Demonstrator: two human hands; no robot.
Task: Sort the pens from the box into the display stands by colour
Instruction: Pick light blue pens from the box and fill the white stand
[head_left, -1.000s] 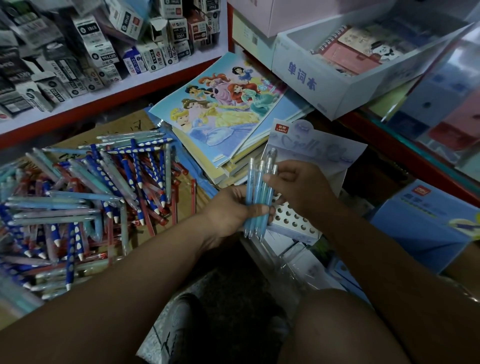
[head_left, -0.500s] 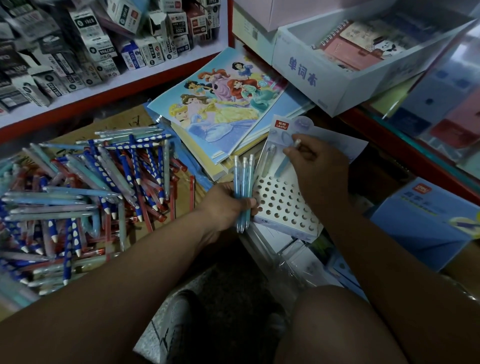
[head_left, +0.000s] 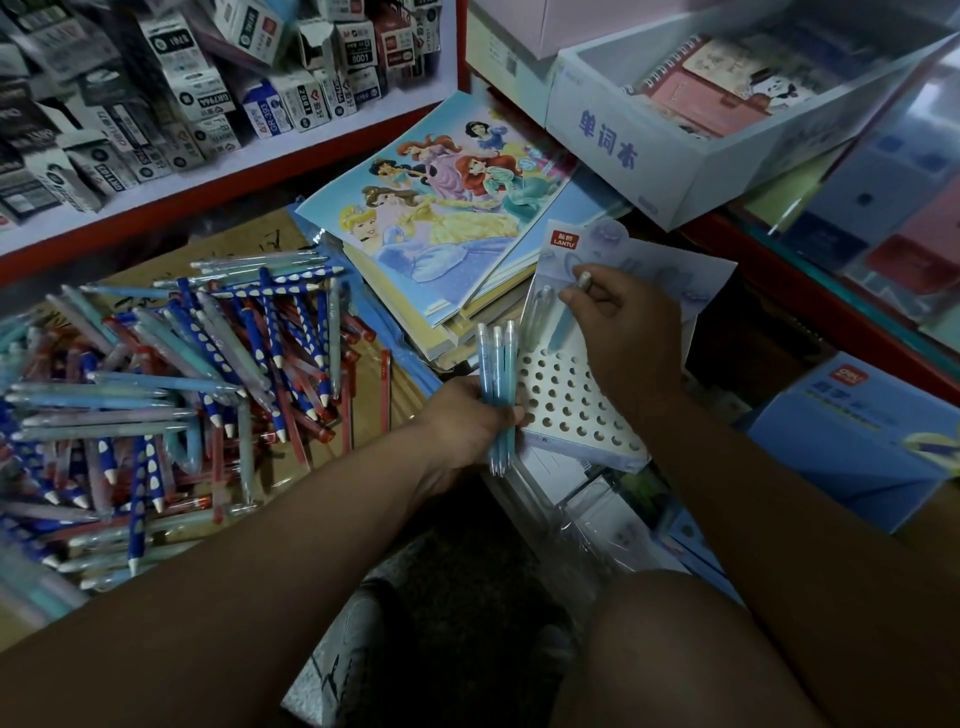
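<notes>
Your right hand (head_left: 623, 322) pinches one pale-blue plastic pen (head_left: 561, 327) over the white perforated card stand (head_left: 571, 410), at its back row; your left hand (head_left: 467, 421) grips three matching pens (head_left: 497, 384). Next, guide its tip into a free hole.

Dim, bluish light; the upper half is brightest, the lower sinks into shadow. Wide-angle distortion bends the shelf edge (head_left: 208, 197) at upper left. Pale glare washes the glass case (head_left: 883, 171) at right. The loose pens (head_left: 208, 374) at left look slightly soft.
</notes>
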